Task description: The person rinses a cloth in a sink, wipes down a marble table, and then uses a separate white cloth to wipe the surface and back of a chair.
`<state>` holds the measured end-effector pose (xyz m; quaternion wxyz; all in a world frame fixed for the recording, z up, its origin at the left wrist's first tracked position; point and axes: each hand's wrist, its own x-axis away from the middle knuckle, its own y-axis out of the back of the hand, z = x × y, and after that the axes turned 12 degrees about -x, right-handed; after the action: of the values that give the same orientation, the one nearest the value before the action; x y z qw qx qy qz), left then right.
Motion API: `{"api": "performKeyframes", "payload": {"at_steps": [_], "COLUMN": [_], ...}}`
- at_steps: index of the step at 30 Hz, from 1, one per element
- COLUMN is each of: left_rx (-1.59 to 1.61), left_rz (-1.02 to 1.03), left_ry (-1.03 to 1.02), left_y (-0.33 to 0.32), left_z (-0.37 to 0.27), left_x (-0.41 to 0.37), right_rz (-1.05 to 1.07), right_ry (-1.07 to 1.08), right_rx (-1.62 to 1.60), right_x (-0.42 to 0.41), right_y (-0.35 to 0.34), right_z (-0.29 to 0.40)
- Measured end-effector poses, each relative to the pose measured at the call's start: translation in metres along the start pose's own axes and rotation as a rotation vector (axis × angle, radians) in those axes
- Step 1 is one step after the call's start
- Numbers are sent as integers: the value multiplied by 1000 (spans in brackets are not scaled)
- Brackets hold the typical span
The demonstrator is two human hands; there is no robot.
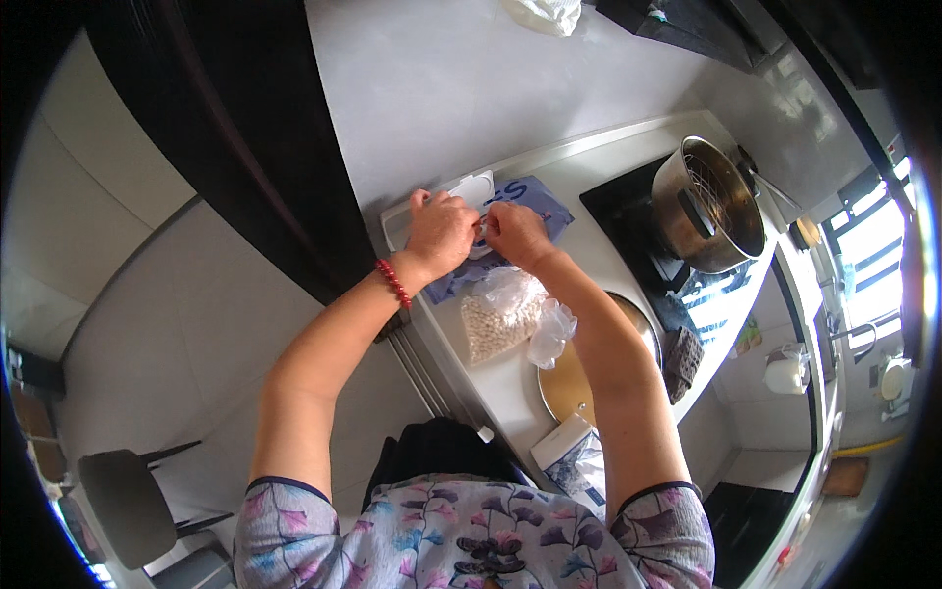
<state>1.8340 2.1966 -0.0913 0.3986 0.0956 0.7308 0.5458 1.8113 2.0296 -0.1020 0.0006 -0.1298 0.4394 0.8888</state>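
Note:
Both hands are close together over a blue printed plastic package (557, 211) on the white counter. My left hand (444, 230), with a red bead bracelet at its wrist, has curled fingers near a small white item between the hands. My right hand (513, 232) is also curled there, its fingertips pinched. What the fingertips hold is mostly hidden. A raised white plastic lid (473, 189) stands just behind them. Nearer me lies a clear plastic bag of pale beans or nuts (494, 324), with a crumpled clear bag (552, 333) beside it.
A round golden lid or tray (570, 379) lies partly under my right arm. A tissue box (570, 449) is at the near edge. On the black hob (625, 199), at the right, stands a large steel pot (681, 217) with a wire rack inside. A dark folded cloth (683, 362) lies beside it.

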Motion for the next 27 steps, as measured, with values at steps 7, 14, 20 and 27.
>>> {"api": "performKeyframes", "payload": {"at_steps": [7,14,20,27], "left_rx": [-189,-178,-102,177], "left_rz": [162,260,59,-191], "left_ry": [41,58,17,102], "left_y": [-20,-22,-20,-6], "left_z": [-19,-24,-20,-19], "left_x": [-11,-19,-16,-31], "right_rz": [-59,16,13,-8], "right_ry": [-22,-39,-39,-91], "right_rx": [-138,-424,-333,-260], "right_x": [-4,13,13,10], "right_y": [11,8,12,11], "right_z": [-3,-22,-11,-5]}}
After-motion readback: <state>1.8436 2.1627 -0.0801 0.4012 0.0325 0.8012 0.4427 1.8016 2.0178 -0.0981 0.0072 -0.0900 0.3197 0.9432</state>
